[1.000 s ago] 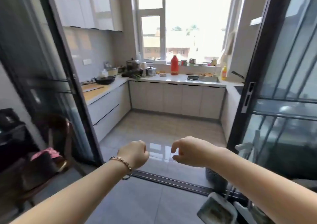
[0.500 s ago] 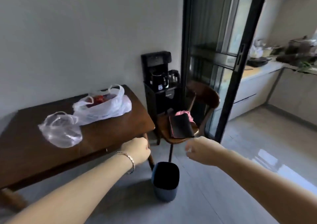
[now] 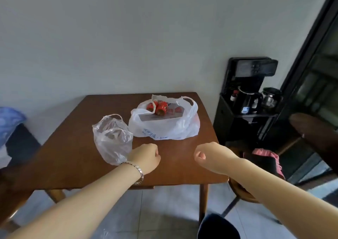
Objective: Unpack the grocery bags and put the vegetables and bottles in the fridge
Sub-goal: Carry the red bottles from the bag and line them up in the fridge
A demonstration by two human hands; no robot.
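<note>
Both hands are out over the brown wooden bench (image 3: 73,156), and neither one holds anything. The left hand (image 3: 146,158), with a metal bracelet (image 3: 138,169) at the wrist, has its fingers curled into a loose fist just beside the clear plastic bag (image 3: 112,138); whether it brushes the bag, the view does not settle. The right hand (image 3: 206,154) hangs over the bench's near right part, fingers curled inward too, thumb tucked against them, nothing pinched.

The clear bag stands upright on the middle of the bench, handles up, its contents too faint to name. Just behind and to its right, touching or nearly so, lies the white plastic bag (image 3: 164,127), mouth open. Inside it, red items (image 3: 158,107) with pale markings sit on top of something flat and grey. Blue print runs along the white bag's lower front, but it is too blurred to read.

Right of the bench stands a black drinks station (image 3: 250,99) with a dark kettle (image 3: 247,101) bearing a small blue label, unreadable, and a glass pot (image 3: 270,97) beside it. A wooden chair (image 3: 241,193) with pink and dark cloth (image 3: 265,158) on it sits at the bench's right corner.
</note>
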